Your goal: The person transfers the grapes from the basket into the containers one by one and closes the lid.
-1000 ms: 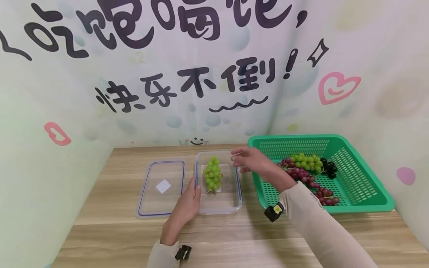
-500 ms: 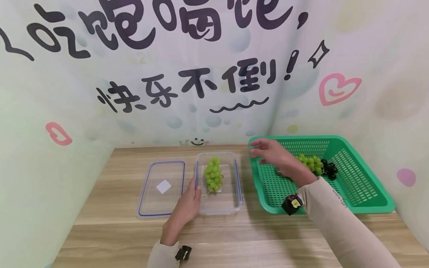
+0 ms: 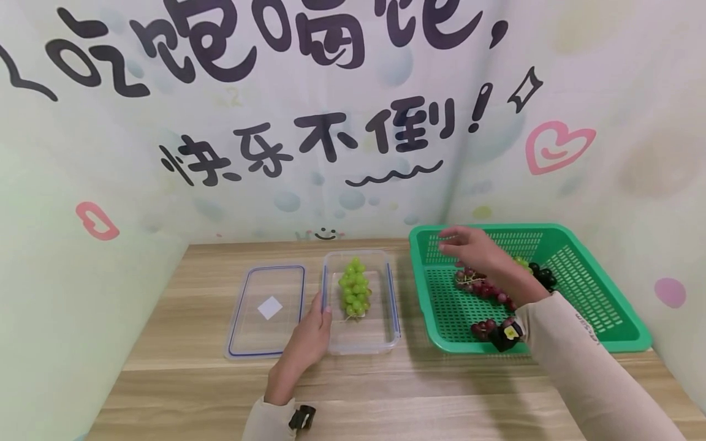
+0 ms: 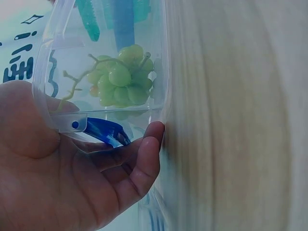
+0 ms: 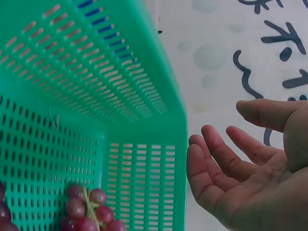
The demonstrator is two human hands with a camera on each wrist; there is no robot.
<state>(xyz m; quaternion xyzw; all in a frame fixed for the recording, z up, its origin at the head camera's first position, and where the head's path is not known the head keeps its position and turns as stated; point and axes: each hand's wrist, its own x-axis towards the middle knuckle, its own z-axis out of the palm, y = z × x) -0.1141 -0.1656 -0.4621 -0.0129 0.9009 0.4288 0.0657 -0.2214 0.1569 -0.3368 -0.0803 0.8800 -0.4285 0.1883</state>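
Observation:
My left hand [image 3: 307,335] holds the left side wall of a clear plastic food container [image 3: 380,331]; in the left wrist view its fingers curl under a blue latch [image 4: 103,131]. A bunch of green grapes [image 3: 355,288] lies inside that container. Over the green plastic basket [image 3: 421,306] is my right hand [image 3: 478,250], with nothing in its loosely bent fingers. Below it in the basket lie red grapes [image 3: 488,291], partly covered by the hand and forearm. More green grapes [image 3: 521,262] and black grapes [image 3: 545,277] show beyond the wrist.
A clear lid [image 3: 248,334] with a blue seal and a white square label lies flat left of the container. All stand on a wood-grain table [image 3: 182,392]. A printed wall covering [image 3: 248,214] rises behind the table's back edge.
My right hand has moved right, from above the container's right edge to over the basket. The green grapes in the container have shifted slightly right. My left hand has stayed in place.

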